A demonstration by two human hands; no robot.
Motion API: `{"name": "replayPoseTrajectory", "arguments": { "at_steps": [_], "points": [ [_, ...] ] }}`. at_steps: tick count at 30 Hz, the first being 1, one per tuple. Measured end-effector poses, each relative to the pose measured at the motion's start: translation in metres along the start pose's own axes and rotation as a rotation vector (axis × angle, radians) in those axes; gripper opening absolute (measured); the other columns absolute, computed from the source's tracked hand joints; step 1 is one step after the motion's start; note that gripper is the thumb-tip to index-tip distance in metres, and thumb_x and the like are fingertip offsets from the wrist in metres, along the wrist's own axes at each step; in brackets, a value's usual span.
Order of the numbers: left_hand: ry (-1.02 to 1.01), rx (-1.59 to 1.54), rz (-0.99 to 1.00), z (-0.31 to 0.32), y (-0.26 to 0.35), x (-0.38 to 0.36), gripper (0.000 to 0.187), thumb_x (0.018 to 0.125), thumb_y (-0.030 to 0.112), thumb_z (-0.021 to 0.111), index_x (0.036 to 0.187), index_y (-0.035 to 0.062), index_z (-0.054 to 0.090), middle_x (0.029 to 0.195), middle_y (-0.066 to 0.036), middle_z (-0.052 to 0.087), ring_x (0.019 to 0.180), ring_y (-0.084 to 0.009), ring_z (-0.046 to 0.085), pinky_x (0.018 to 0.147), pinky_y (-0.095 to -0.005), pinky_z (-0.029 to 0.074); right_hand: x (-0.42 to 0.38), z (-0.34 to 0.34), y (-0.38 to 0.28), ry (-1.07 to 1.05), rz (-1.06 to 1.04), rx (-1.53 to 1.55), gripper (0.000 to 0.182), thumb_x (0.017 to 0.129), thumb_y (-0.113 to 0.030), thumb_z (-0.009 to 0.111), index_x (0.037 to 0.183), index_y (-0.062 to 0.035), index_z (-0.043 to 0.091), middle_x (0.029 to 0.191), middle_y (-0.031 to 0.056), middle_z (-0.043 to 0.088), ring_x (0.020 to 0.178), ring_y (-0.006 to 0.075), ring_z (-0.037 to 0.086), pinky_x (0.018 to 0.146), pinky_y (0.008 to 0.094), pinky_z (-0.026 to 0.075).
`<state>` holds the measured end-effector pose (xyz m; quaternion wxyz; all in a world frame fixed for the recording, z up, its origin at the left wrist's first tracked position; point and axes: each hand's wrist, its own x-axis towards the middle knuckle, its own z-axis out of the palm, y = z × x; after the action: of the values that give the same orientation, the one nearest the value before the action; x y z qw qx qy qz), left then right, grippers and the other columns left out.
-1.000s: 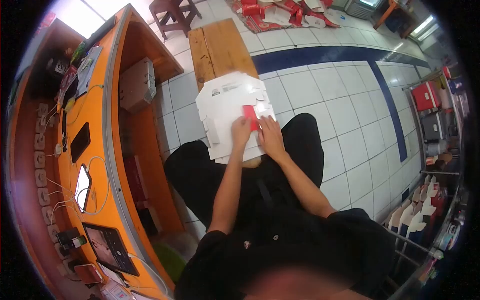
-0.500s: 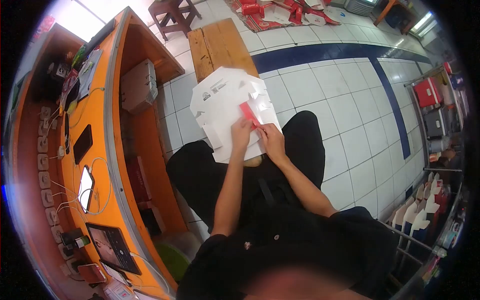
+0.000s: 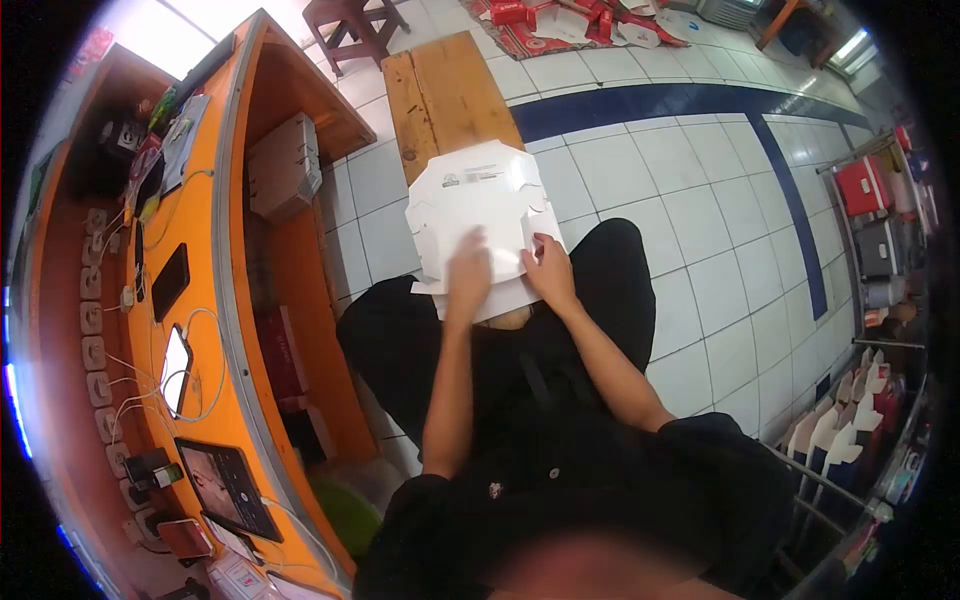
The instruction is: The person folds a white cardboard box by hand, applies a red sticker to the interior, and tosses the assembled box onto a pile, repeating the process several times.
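A flat white cardboard box blank [image 3: 468,208] with cut flaps and small dark print near its far edge lies on the wooden bench between my knees. My left hand [image 3: 468,275] is over the near left part of the cardboard, its fingers smeared by motion. At the right side, my right hand [image 3: 550,272] pinches a flap, where a bit of red shows by the fingertips. Part of the near edge is hidden under my hands.
The wooden bench [image 3: 450,95] stretches away ahead. An orange counter [image 3: 215,225] on the left carries a tablet [image 3: 228,488], phones and cables. Red cartons [image 3: 560,18] lie on a mat at the far side. A rack with folded boxes [image 3: 830,430] stands at right.
The red flap that stood up between both hands is now turned out of sight, save a sliver. My left hand has moved left, away from my right hand.
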<state>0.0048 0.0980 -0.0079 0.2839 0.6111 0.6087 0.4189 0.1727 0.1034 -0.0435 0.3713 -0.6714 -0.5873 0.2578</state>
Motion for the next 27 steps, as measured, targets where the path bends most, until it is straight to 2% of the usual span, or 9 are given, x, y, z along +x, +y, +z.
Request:
{"name": "replayPoseTrajectory", "arguments": {
  "at_steps": [3,4,7,8,11,19,22,25,27],
  "points": [
    [0.303,0.235,-0.305,-0.071,0.025,0.008,0.033,0.101,0.019,0.052,0.123,-0.0012,0.065,0.113,-0.021,0.070,0.103,-0.0378,0.067,0.092,-0.0442,0.052,0.008,0.000,0.028,-0.181,0.078,-0.003,0.032,0.098,-0.026,0.058,0.110,0.0028,0.065,0.096,0.0265,0.066,0.091,0.0463,0.063,0.082,0.0518,0.049],
    [0.345,0.300,-0.343,-0.092,0.012,0.009,0.040,0.103,0.027,0.055,0.128,-0.0027,0.062,0.110,-0.019,0.072,0.097,-0.0279,0.070,0.085,-0.0402,0.054,0.010,0.001,0.030,-0.182,0.087,0.067,0.032,0.098,-0.025,0.057,0.110,0.0032,0.065,0.097,0.0270,0.066,0.093,0.0467,0.063,0.083,0.0516,0.049],
    [-0.024,-0.055,-0.690,-0.119,-0.031,0.011,0.048,0.102,0.037,0.058,0.124,-0.0055,0.063,0.109,-0.016,0.072,0.096,-0.0244,0.069,0.084,-0.0370,0.054,0.011,0.000,0.031,-0.152,0.014,0.147,0.032,0.099,-0.023,0.056,0.113,0.0031,0.066,0.102,0.0258,0.067,0.096,0.0453,0.063,0.084,0.0504,0.049],
    [-0.126,-0.339,-0.705,-0.113,-0.053,0.007,0.053,0.101,0.043,0.060,0.123,-0.0046,0.063,0.110,-0.012,0.070,0.094,-0.0220,0.068,0.084,-0.0358,0.054,0.012,-0.005,0.025,-0.144,-0.035,0.143,0.031,0.099,-0.022,0.056,0.114,0.0029,0.066,0.102,0.0257,0.067,0.096,0.0452,0.063,0.084,0.0502,0.049],
    [-0.128,-0.690,-0.677,-0.093,-0.039,-0.006,0.051,0.099,0.043,0.062,0.124,-0.0020,0.062,0.111,-0.010,0.068,0.092,-0.0203,0.067,0.084,-0.0350,0.054,0.013,-0.017,0.004,-0.144,-0.131,0.123,0.031,0.099,-0.019,0.057,0.119,0.0021,0.065,0.103,0.0253,0.067,0.097,0.0443,0.064,0.085,0.0493,0.050],
    [-0.153,-0.583,-0.591,-0.079,-0.019,-0.005,0.051,0.090,0.033,0.076,0.122,-0.0038,0.063,0.106,-0.008,0.067,0.090,-0.0172,0.066,0.072,-0.0304,0.055,0.007,-0.023,-0.003,-0.129,-0.147,0.088,0.032,0.097,-0.020,0.061,0.122,-0.0005,0.065,0.106,0.0222,0.066,0.103,0.0437,0.062,0.087,0.0477,0.051],
    [0.007,-0.607,-0.573,-0.065,-0.029,-0.001,0.039,0.091,0.029,0.076,0.114,-0.0001,0.064,0.096,-0.004,0.066,0.078,-0.0114,0.064,0.061,-0.0259,0.052,0.000,-0.038,-0.044,0.137,-0.248,0.074,0.038,0.090,-0.023,0.071,0.123,-0.0050,0.066,0.114,0.0163,0.065,0.113,0.0404,0.058,0.093,0.0465,0.048],
    [0.129,-0.654,-0.550,-0.057,-0.031,0.000,0.032,0.093,0.028,0.076,0.108,0.0025,0.064,0.091,-0.001,0.065,0.069,-0.0078,0.060,0.053,-0.0238,0.048,-0.007,-0.060,-0.069,-0.136,-0.559,-0.021,0.047,0.082,-0.026,0.079,0.124,-0.0102,0.066,0.117,0.0115,0.062,0.118,0.0354,0.054,0.099,0.0449,0.044],
    [0.174,-0.679,-0.542,-0.050,-0.035,-0.002,0.031,0.093,0.029,0.075,0.106,0.0036,0.064,0.090,0.000,0.064,0.066,-0.0067,0.059,0.051,-0.0232,0.046,-0.020,-0.058,-0.078,-0.282,-0.772,0.013,0.042,0.081,-0.024,0.080,0.119,-0.0121,0.067,0.115,0.0098,0.062,0.111,0.0326,0.057,0.098,0.0437,0.043]
  ]
}}
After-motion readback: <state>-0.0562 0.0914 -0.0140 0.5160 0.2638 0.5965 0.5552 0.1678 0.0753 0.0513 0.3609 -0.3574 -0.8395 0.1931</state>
